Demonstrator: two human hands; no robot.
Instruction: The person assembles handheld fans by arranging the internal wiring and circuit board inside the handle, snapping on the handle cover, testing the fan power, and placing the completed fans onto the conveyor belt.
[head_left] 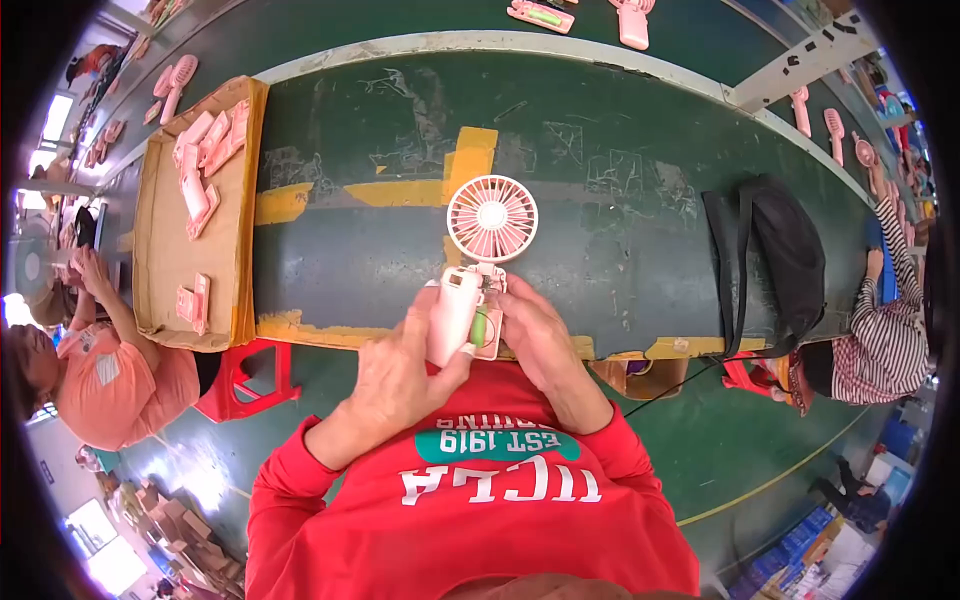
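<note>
Just past the table's near edge, both hands work on a pink handheld fan (492,217), its round grille pointing away from me. The fan's handle is open, showing a green battery (479,330) inside. My left hand (405,360) pinches a pale pink handle cover (455,312) between thumb and fingers, held over the left part of the open handle. My right hand (540,335) is closed around the right side of the handle, near the joint below the grille. Its fingertips are partly hidden by the handle.
A cardboard tray (165,250) with several pink plastic parts (205,150) stands at left on the green table (600,270). A black bag (775,255) lies at right. More pink fans (633,22) are beyond the rail. Persons sit at both sides; a red stool (250,385) stands lower left.
</note>
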